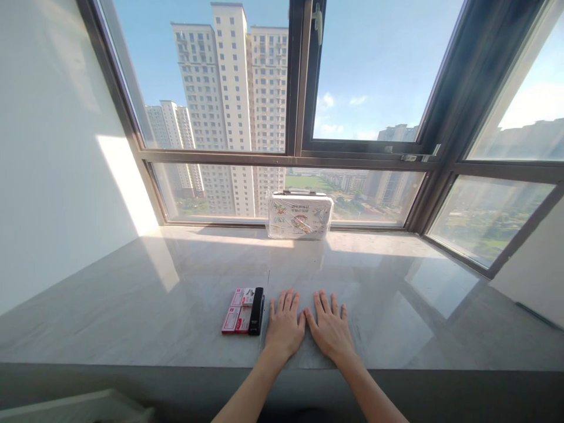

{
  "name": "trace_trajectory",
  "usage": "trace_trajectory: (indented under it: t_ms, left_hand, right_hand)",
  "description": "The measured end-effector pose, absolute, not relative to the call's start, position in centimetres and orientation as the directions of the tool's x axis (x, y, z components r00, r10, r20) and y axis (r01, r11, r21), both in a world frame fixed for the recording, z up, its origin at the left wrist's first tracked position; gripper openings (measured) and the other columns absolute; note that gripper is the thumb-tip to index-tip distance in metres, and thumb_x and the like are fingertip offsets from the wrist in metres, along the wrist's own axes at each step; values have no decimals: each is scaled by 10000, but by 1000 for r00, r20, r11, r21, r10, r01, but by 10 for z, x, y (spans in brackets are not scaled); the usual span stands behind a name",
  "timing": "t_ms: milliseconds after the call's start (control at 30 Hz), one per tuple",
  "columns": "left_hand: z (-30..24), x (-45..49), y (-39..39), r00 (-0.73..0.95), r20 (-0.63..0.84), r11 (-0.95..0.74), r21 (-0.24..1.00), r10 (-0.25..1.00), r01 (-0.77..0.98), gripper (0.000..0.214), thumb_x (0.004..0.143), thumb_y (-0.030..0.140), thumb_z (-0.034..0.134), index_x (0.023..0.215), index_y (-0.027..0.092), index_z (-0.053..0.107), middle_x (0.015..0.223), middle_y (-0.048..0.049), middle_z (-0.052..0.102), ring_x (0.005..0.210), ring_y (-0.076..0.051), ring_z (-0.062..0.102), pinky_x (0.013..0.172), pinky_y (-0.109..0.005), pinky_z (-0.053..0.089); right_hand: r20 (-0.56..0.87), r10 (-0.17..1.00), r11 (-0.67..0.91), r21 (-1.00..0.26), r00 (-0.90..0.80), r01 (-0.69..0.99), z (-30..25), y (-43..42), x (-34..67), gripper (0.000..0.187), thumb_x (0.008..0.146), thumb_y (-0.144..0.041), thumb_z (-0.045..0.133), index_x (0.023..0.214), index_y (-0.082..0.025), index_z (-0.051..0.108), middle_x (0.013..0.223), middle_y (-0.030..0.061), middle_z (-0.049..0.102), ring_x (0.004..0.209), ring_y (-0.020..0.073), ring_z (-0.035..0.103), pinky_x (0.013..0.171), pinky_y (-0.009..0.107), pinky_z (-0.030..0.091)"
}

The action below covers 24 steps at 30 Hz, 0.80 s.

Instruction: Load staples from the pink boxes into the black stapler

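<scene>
left hand point(285, 323), right hand point(330, 326): flat on sill point(132, 317) | stapler point(256, 312) (beside boxes point(231, 320))

"Which way can a hand pass?"

"Toward three o'clock of the right hand point(331, 330), over bare sill point(388, 338)."

"What blocks?"

"Black stapler point(256, 311) and boxes point(231, 319) at nine o'clock of the left hand point(284, 329); white case point(300, 216) farther off at twelve. The thumbs point(302, 321) perhaps touch, closing the middle gap."

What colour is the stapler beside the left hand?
The stapler is black, shown in the head view.

Case point(300, 216), boxes point(231, 321), stapler point(256, 310) — printed, but illegible
</scene>
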<state>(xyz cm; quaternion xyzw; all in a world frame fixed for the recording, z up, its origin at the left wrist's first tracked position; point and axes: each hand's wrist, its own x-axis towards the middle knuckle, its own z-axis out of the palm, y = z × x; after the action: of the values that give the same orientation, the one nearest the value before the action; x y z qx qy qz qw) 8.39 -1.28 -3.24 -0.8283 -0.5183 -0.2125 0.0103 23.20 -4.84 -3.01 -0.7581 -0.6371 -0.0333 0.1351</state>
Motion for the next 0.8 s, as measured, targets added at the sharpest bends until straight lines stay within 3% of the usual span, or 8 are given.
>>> trace_trajectory:
  t_ms: [800]
  left_hand:
    - [-26, 83, -18, 366, 340, -445, 196, 867, 874, 537, 1027, 472, 308, 1535, 309, 361, 1627, -16, 310, 1512, -268, 200, 1231, -543, 156]
  right_hand:
    - [183, 961, -177, -167, 206, 970, -20, -50, 229, 642, 1001, -527, 266, 1581, -253, 286, 1657, 49, 221, 1529, 329, 89, 1198, 544, 49]
